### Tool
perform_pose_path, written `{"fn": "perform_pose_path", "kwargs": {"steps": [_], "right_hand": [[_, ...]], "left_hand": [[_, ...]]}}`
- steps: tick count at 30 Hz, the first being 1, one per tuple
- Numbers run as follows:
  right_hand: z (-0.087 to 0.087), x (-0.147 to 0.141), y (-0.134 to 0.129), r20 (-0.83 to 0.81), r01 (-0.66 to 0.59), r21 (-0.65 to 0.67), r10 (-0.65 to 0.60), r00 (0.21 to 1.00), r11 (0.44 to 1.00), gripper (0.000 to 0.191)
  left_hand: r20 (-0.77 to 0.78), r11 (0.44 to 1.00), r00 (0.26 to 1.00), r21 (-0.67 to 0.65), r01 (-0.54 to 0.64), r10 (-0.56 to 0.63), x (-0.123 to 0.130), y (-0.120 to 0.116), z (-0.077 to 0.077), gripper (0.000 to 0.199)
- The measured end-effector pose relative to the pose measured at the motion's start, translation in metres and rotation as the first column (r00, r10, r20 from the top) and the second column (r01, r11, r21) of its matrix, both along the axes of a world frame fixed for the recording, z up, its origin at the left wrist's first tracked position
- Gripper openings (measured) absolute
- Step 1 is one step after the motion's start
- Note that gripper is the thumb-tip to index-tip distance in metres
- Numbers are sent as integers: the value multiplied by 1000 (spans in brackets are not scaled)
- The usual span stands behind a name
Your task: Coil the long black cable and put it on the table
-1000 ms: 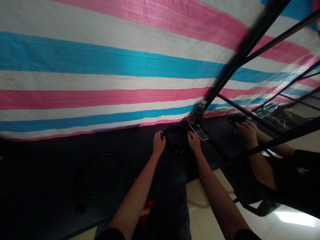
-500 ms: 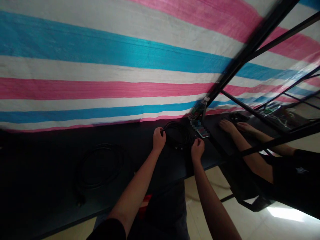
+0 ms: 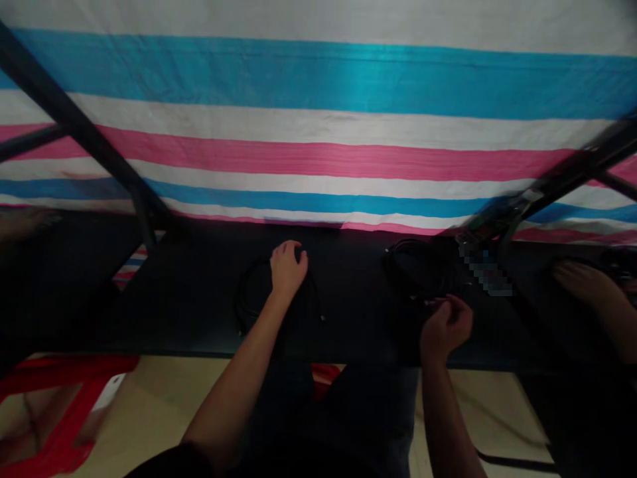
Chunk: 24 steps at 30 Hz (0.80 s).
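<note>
Two coils of black cable lie on the black table. My left hand (image 3: 288, 269) is over the back of the left coil (image 3: 243, 299), its fingers curled; the image is too dark to show what they grip. At the front edge of the right coil (image 3: 391, 269) is my right hand (image 3: 448, 325), with thumb and fingertips pinched close to the small metal cable ends. What sits between those fingertips is too small to make out. A loose metal-tipped end (image 3: 322, 318) of the left coil points toward the front.
A clear bottle (image 3: 490, 216) and a blurred flat item (image 3: 490, 275) are right of the right coil. Black metal frames (image 3: 94, 143) rise on both sides before a striped sheet (image 3: 318, 159). Other people's hands (image 3: 587, 282) show at both sides. A red stool (image 3: 64, 425) stands lower left.
The view has swung left. My left hand has left the right coil and reached over to the left one. My right hand has shifted from the right coil's right side to its front.
</note>
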State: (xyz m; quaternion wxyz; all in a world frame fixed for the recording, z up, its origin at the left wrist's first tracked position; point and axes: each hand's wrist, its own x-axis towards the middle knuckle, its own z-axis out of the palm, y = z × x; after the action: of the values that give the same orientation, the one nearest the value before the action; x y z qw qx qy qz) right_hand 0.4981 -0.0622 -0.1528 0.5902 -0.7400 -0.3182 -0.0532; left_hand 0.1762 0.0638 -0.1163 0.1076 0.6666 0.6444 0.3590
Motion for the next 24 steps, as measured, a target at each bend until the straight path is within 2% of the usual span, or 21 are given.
{"fn": "perform_pose_path", "kwargs": {"steps": [2, 3, 5, 6, 7, 9, 10, 11, 12, 13, 14, 16, 17, 19, 21, 24], "right_hand": [[5, -54, -13, -135, -278, -12, 274, 952, 961, 24], [7, -82, -20, -237, -408, -6, 395, 887, 913, 25], [11, -137, -34, -475, -618, 32, 556, 682, 786, 28], [12, -164, -42, -604, -711, 56, 591, 535, 701, 31], [11, -190, -51, -715, -793, 83, 590, 375, 604, 35], [8, -237, -70, -875, -925, 143, 482, 49, 353, 43], [4, -259, -80, -917, -950, 181, 393, -70, 253, 46], [0, -279, -89, -946, -958, 216, 284, -158, 187, 49], [-4, -296, -98, -959, -948, 262, 161, -234, 182, 52], [-8, -310, -106, -940, -918, 336, 11, -342, 209, 58], [-13, -321, -112, -878, -867, 432, -107, -467, 248, 65], [-22, -335, -119, -742, -768, 536, -238, -626, 351, 74], [-27, -338, -121, -703, -743, 543, -272, -657, 391, 76], [-34, -338, -122, -707, -762, 476, -324, -628, 438, 76], [-39, -333, -120, -733, -792, 413, -351, -582, 450, 77], [-37, -322, -118, -746, -769, 452, -281, -604, 452, 79]], "left_hand": [[-84, 995, 993, -34, -90, 87, -34, 13, -9, 22], [-124, 992, 986, -52, -114, 107, -46, 16, -14, 24], [-201, 987, 971, -74, -145, 127, -61, 17, -25, 28], [-237, 985, 962, -78, -155, 133, -63, 17, -31, 31], [-270, 983, 953, -78, -165, 139, -63, 16, -35, 34], [-327, 980, 933, -73, -185, 152, -58, 17, -43, 40], [-348, 978, 924, -70, -197, 161, -54, 19, -45, 42], [-364, 975, 916, -69, -211, 172, -50, 22, -47, 44], [-374, 972, 909, -68, -225, 184, -47, 26, -48, 45], [-381, 969, 904, -67, -238, 196, -44, 30, -49, 46], [-383, 966, 900, -65, -250, 207, -42, 33, -49, 46], [-380, 962, 898, -63, -265, 222, -39, 39, -49, 47], [-376, 961, 898, -62, -268, 226, -39, 41, -49, 46], [-365, 961, 902, -61, -270, 230, -40, 42, -48, 45], [-354, 961, 906, -61, -269, 231, -41, 42, -49, 45], [-342, 962, 911, -63, -266, 230, -41, 40, -49, 45]]}}
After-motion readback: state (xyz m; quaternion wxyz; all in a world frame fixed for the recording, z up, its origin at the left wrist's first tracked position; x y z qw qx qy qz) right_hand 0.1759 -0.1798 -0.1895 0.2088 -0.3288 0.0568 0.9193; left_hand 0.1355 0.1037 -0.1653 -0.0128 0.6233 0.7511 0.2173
